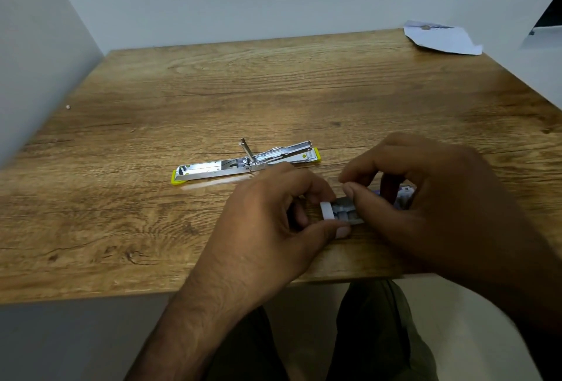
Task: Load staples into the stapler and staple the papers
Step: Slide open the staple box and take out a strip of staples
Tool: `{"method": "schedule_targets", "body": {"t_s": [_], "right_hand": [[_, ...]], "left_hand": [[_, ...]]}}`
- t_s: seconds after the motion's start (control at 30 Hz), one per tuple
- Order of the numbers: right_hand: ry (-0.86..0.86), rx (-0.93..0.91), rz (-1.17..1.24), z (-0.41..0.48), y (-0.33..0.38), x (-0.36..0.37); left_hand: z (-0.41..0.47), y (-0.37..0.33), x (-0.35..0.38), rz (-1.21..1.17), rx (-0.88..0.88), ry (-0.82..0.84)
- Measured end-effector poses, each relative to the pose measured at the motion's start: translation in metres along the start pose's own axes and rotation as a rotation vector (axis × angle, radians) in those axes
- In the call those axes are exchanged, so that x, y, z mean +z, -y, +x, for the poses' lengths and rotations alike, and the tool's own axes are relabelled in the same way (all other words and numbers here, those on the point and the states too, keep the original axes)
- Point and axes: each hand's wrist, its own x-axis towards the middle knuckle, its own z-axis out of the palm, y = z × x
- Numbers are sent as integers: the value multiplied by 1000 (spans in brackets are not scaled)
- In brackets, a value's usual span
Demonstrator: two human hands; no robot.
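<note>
Staple box [340, 212]: left hand [273, 213], right hand [425, 198], each grip clamped on it; likely hazard: jerked open, contents scatter beneath grip

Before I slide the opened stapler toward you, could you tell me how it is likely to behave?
The stapler lies opened flat, so it would probably slide, not tip or roll. Its metal build suggests it is stiff and heavyish for its size. Pushed at one end, the hinged halves may pivot or fold.

Left hand [273, 216], right hand [431, 198]: fingers [363, 169] curled.
</note>
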Motion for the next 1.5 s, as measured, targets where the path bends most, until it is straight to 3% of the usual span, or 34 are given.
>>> {"method": "schedule_targets", "body": {"t_s": [0.5, 0.83, 1.5], "right_hand": [[60, 29, 266, 1, -20, -7], [-96, 114, 160, -15, -40, -19], [-85, 190, 273, -20, -15, 5]], "left_hand": [[-1, 0, -1, 4, -25, 10], [-3, -3, 1, 43, -13, 14], [-7, -10, 3, 166, 54, 18]]}}
